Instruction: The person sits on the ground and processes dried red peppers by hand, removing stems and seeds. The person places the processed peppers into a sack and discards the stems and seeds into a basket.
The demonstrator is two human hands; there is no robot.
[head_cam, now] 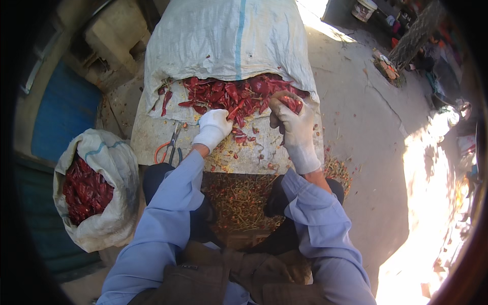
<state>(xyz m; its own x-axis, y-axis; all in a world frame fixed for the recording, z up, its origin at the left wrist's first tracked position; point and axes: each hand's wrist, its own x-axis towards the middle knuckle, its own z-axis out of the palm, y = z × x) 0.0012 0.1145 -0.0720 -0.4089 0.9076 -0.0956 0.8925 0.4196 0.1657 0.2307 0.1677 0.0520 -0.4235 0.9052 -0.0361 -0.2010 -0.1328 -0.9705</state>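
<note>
My left hand, in a white knitted glove, pinches a dried red chili pepper at the edge of a pile of chilies. That pile spills from the mouth of a large white woven sack with a blue stripe. My right hand, in a soiled white glove, is closed around a bunch of dried red chilies. It is raised at the right side of the pile, and its fingertips are partly hidden. Snips with one orange and one dark handle lie left of my left hand.
Seeds and chili scraps litter the work board. Cut stems cover the ground between my feet. An upright woven sack of chilies stands at my left. Farther right are a tree trunk, a white bucket and a partly visible person.
</note>
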